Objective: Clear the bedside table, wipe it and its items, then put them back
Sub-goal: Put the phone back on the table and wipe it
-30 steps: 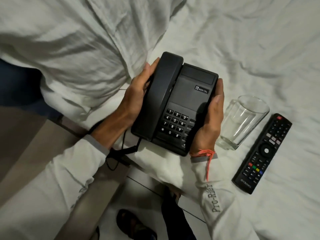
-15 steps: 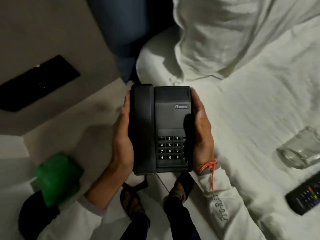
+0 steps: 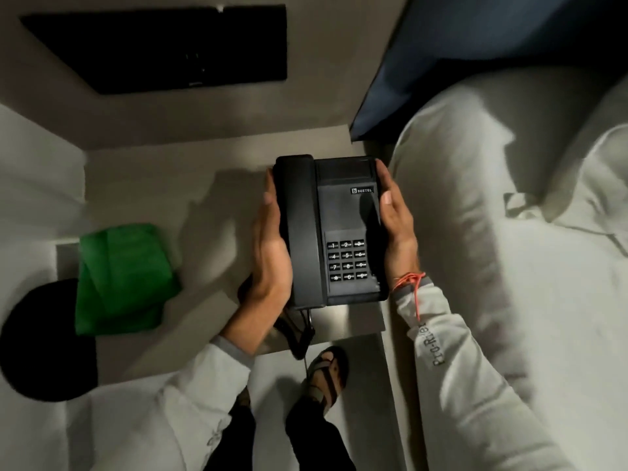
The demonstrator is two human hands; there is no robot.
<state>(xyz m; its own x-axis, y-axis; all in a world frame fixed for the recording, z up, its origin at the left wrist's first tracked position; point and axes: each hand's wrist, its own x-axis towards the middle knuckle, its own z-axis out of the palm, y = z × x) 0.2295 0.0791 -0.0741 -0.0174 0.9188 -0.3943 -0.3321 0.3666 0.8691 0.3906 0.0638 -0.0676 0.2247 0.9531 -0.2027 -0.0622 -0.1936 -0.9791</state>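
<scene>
A black desk telephone (image 3: 334,215) with a keypad and its handset in the cradle is held over the right part of the beige bedside table (image 3: 163,185). My left hand (image 3: 270,256) grips its handset side and my right hand (image 3: 396,222) grips the opposite side. Its black cord (image 3: 299,334) hangs below the front edge. A folded green cloth (image 3: 124,277) lies on the table's left part. Whether the phone rests on the tabletop or hovers just above it I cannot tell.
The bed with white sheets and a pillow (image 3: 509,232) runs along the right. A blue headboard (image 3: 475,56) stands behind it. A black panel (image 3: 163,45) is on the wall above the table. A round black object (image 3: 40,341) sits at lower left. My sandalled foot (image 3: 328,372) is on the floor.
I have turned left from the bed to the bedside table, carrying the phone in both hands. The glass and the remote on the bed have left the view.
</scene>
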